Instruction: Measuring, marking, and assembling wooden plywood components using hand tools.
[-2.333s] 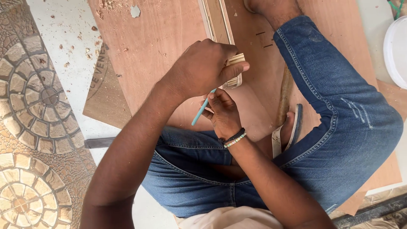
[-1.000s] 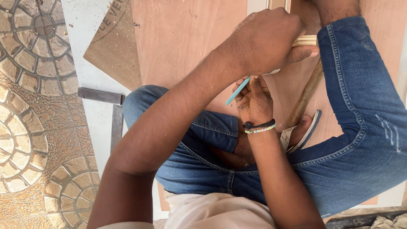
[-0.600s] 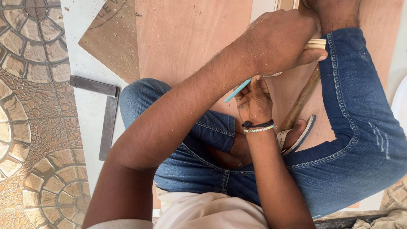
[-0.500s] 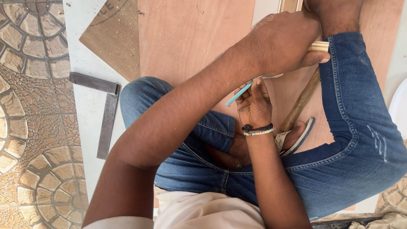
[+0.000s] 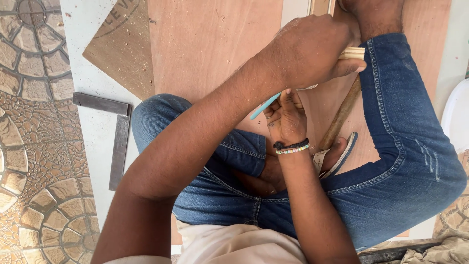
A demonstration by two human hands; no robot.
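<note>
While the left hand (image 5: 312,51) presses down with its fingers curled shut over the end of a pale wooden strip (image 5: 352,53), the right hand (image 5: 286,120) sits just below it, fingers pinched closed around a light blue pencil (image 5: 265,106). That pencil slants up and away from the right hand toward the left forearm, its free end showing just under the left wrist; its tip is hidden behind the fingers, so I cannot tell whether it touches the wood. The two hands are close together, one almost over the other, though I cannot tell if they touch.

Only a short piece of the pale strip shows, poking out past the left thumb toward the raised knee; the rest lies under the hand. A large sheet of reddish plywood (image 5: 210,44) lies beneath both hands and runs well beyond them. On the right wrist are a black band and a beaded bracelet (image 5: 291,148).

Just beside the right hand, on the side of the raised knee, a round brown wooden handle (image 5: 342,115) leans diagonally, its lower end near a sandalled foot (image 5: 337,157). Blue jeans (image 5: 415,161) cover both legs, one knee on either side of the hands.

Well off beyond the left forearm, a dark metal try square (image 5: 117,132) lies flat on a pale floor, and a thin brown board offcut (image 5: 122,54) rests beside the plywood's edge. Farther out on that side is patterned stone paving (image 5: 29,161).
</note>
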